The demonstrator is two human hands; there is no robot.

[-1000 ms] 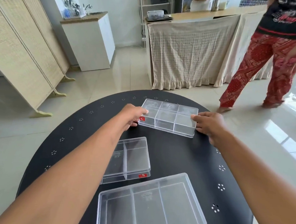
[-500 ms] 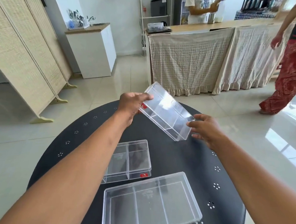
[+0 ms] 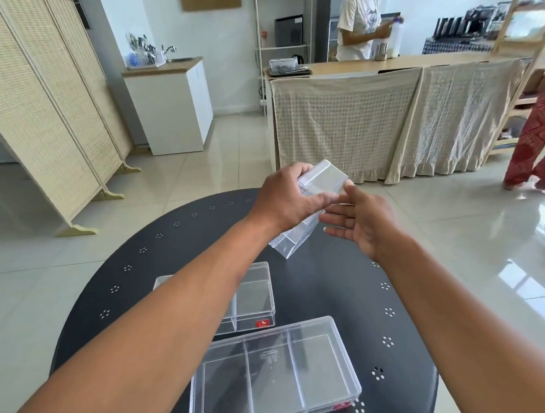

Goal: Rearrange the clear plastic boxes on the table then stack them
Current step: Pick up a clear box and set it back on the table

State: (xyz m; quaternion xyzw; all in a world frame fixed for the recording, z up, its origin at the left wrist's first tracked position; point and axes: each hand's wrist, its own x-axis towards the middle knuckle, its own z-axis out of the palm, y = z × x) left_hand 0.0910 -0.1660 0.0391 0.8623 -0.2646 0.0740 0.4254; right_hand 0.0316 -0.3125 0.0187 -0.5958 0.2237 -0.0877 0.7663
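A clear plastic divided box is held in the air over the far side of the round black table, tipped steeply on end. My left hand is shut on its upper left part. My right hand is beside it on the right, palm toward the box, fingers spread, thumb near its edge, not gripping. On the table lie a smaller clear box with a red label, partly hidden by my left forearm, and a larger three-compartment clear box at the near edge.
Beyond the table are a tiled floor, a folding woven screen at left, a white cabinet and a cloth-draped counter. A person in red trousers stands at far right; another person is behind the counter.
The far box was lifted off the table by both hands and turned from flat to nearly on end. My right hand has let go of it and opened.
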